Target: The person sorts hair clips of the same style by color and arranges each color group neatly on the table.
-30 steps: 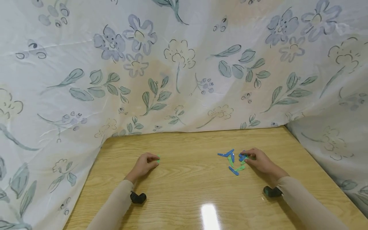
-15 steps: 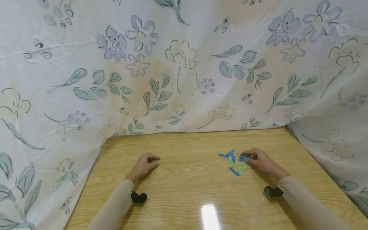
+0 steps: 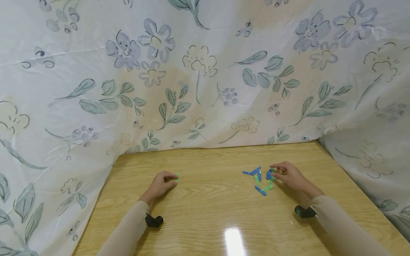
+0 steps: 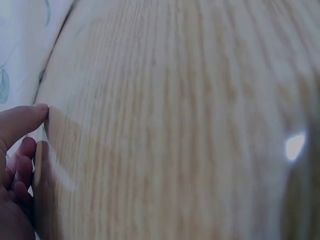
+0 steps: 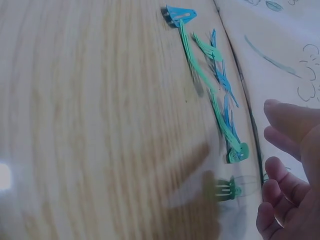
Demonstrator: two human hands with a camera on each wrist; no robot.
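My left hand point(image 3: 161, 184) rests low over the left half of the table, thumb and fingertips closing on a small green hair clip point(image 3: 177, 176). In the left wrist view the fingers point(image 4: 22, 122) show at the left edge, and that clip is hidden. On the right, blue hair clips point(image 3: 260, 191) and green hair clips point(image 3: 257, 180) lie in a loose group. My right hand point(image 3: 289, 176) hovers at the group's right side, thumb and index finger apart beside a blue clip point(image 3: 268, 174). The right wrist view shows nothing between its fingers point(image 5: 287, 120).
The wooden table point(image 3: 198, 206) extends between both arms. A floral cloth point(image 3: 205, 89) hangs behind its far edge and along both sides. Black wrist devices point(image 3: 154, 221) sit under the sleeves. A light reflection shines near the front.
My right hand's fingers have lifted and spread apart, moving off the clips at the right of the group. The left hand stays in place.
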